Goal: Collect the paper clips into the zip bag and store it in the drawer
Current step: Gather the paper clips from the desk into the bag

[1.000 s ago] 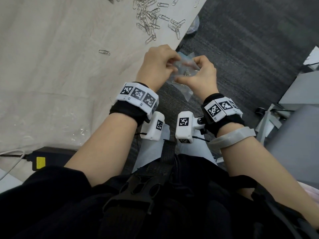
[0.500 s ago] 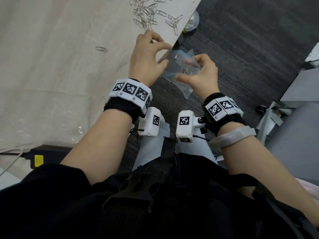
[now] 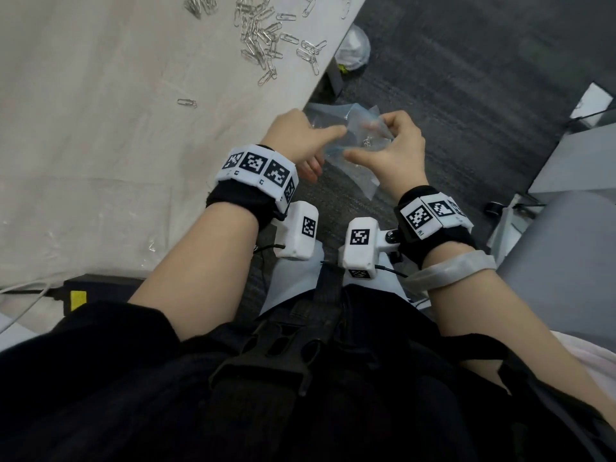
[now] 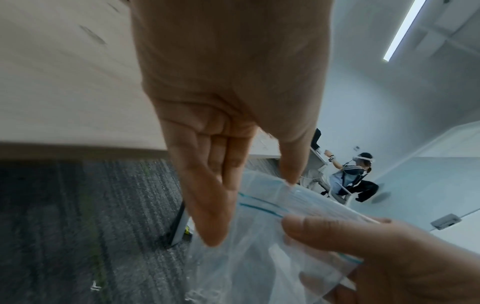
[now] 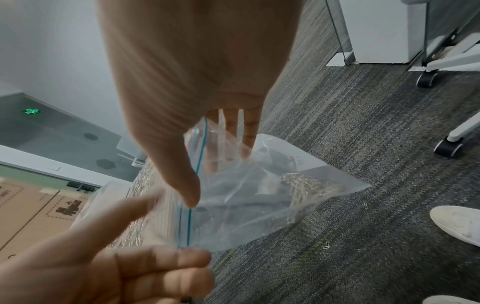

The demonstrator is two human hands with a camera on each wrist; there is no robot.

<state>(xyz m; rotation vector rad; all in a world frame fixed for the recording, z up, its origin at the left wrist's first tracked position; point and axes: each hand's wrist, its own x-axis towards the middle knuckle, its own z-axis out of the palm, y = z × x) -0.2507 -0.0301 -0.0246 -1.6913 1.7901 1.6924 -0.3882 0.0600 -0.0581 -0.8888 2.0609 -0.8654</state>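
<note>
A clear zip bag (image 3: 361,180) with a blue seal line hangs off the table's edge between my hands. Several paper clips (image 5: 306,189) lie bunched in its bottom corner. My right hand (image 3: 396,148) pinches the bag's mouth, thumb (image 5: 182,176) on the seal line and fingers (image 5: 233,133) behind the plastic. My left hand (image 3: 296,138) has its thumb (image 4: 291,164) on the bag's rim and its fingers (image 4: 213,216) against the outside, pinching that lip. A pile of loose paper clips (image 3: 263,38) lies on the table beyond my hands, and one stray clip (image 3: 186,103) sits nearer.
The table (image 3: 100,145) has a pale cloth cover; its edge runs diagonally past my left hand. Grey carpet (image 3: 466,95) lies below, with a few dropped clips (image 5: 326,245) on it. Chair castors (image 5: 449,144) and a white shoe (image 5: 457,224) are at the right.
My left hand left the bag, rose toward the table edge near the clip pile, then came back to the bag's mouth. My right hand kept hold of the bag throughout.
</note>
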